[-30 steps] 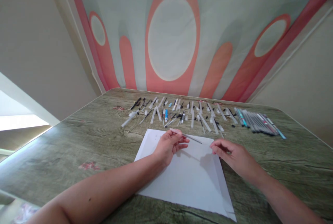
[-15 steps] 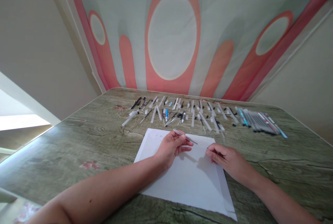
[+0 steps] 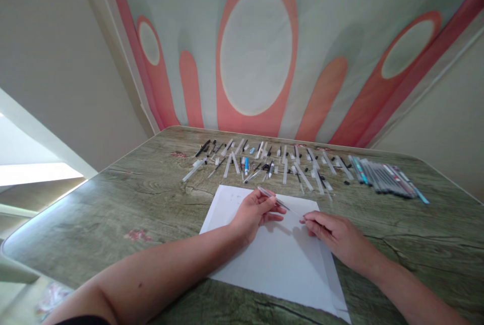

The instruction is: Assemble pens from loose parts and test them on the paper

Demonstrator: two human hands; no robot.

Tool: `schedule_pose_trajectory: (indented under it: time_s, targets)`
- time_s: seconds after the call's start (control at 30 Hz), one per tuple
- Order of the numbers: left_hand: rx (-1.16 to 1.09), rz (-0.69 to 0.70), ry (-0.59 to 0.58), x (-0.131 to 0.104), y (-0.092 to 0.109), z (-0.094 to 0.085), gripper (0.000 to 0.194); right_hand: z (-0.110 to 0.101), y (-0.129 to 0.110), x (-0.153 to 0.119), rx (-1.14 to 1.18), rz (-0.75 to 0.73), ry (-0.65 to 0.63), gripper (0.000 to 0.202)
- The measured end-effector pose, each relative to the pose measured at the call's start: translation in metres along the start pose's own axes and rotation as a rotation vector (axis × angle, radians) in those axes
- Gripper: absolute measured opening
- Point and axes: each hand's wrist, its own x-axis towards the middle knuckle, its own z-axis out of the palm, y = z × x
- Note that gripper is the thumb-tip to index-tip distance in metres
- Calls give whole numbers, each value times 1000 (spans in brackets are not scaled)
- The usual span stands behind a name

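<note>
Tube of slim pale plastic sat ctr frame, tilted above the white rectangular paper sheet, pinched by left hand. Right hand, R of ctr, clamped fingertips on a thin pale rod near the tube's end. Both looked v. light; tube stiff, prob. slippery, best held mid-length; rod maybe bendy.
</note>
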Motion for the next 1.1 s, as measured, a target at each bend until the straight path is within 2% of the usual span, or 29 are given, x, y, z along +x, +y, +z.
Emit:
schedule_pose_trajectory:
  time_s: [0.3,0.47,1.1]
  targets:
    - [4,7,-10,-1,0,0,28,-1,-3,2,27,70,-12,22]
    - [1,-5,-12,1,-2,-2,27,1,-3,1,30,39,-17,23]
    - [11,-5,-15,2,-3,-1,27,-2,-5,-3,-212,-133,126,14]
